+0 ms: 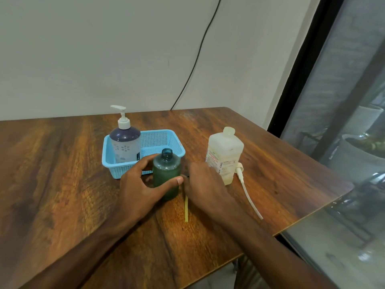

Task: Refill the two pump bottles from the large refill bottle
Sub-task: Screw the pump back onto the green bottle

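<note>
Step in hand: the green pump bottle (166,171) stands open-necked on the counter (62,174), just in front of the blue basket (162,140), w/ its pump off. L hand (139,184) is wrapped round its body, thumb across the front, fingers round the back, steadying it upright. R hand (205,184) sits just beside it, fingers curled down on a small dark pump head (187,176). The grip is mostly hidden behind the knuckles, but the yellow dip tube (186,208) trails from it flat on the wood toward the person.

Large refill bottle (226,151) stands upright to the right, near the R hand; no pump in its neck, and a white pump (246,192) w/ a long tube lies on the counter against its right side. Second bottle, the purple pump bottle (125,142), stands in the basket's left end w/ pump on – looks untouched.

Green contents seem to reach approx the shoulder, though the tinted wall makes that unsure. If it is full, this is the re-capping stage: lift the pump, steer the floppy tube tip into the narrow neck, then seat and screw it down while L hand keeps the bottle from turning. If not, the R hand must let go of the pump and take the refill bottle to pour – the small neck leaves little margin for spills.
</note>
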The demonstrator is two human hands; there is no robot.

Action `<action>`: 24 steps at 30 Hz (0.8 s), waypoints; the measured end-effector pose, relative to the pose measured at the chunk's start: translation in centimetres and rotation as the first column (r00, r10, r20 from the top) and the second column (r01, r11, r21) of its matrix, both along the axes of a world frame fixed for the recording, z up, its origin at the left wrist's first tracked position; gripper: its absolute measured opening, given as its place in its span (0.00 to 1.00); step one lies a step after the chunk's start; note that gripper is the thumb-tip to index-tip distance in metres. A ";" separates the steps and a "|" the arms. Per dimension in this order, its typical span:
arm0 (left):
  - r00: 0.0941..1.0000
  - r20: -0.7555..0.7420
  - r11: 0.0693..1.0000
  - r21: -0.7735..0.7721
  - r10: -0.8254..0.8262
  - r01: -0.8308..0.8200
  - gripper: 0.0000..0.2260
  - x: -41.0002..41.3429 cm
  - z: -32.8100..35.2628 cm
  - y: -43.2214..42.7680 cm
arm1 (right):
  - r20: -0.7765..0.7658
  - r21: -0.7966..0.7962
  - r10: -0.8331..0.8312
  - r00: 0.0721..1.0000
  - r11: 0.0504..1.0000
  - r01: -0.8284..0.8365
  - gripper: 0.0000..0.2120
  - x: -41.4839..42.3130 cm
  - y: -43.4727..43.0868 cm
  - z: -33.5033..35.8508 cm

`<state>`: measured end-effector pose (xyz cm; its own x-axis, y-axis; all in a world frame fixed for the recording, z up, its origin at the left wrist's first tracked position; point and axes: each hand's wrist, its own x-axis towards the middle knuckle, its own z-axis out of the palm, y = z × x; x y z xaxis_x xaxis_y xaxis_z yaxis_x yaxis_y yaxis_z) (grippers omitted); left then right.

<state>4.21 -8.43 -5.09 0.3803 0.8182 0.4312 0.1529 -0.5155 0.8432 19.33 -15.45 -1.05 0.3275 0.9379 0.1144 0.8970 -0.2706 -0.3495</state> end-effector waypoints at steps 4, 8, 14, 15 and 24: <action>1.000 -0.009 1.000 -0.002 0.008 -0.008 0.33 -0.1 0.1 0.1 | -0.007 0.043 -0.025 1.000 0.999 0.025 0.07 0.3 1.5 -0.3; 1.000 0.003 1.000 0.008 0.004 -0.004 0.33 -0.2 0.1 -0.1 | -0.045 0.090 -0.039 0.998 0.995 0.043 0.04 0.6 1.7 -0.4; 1.000 -0.008 1.000 0.004 -0.008 0.008 0.31 -0.3 0.2 -0.3 | -0.235 0.235 -0.053 0.971 0.966 0.109 0.07 1.0 0.0 1.5; 1.000 -0.014 1.000 0.004 -0.008 0.009 0.31 -0.4 0.2 -0.4 | -0.260 0.288 -0.050 0.964 0.949 0.127 0.09 0.9 -0.5 2.3; 0.998 -0.044 0.999 -0.005 -0.040 0.040 0.32 -0.5 -0.4 -0.6 | -0.435 0.789 0.420 0.796 0.604 0.112 0.16 -1.1 -3.2 12.2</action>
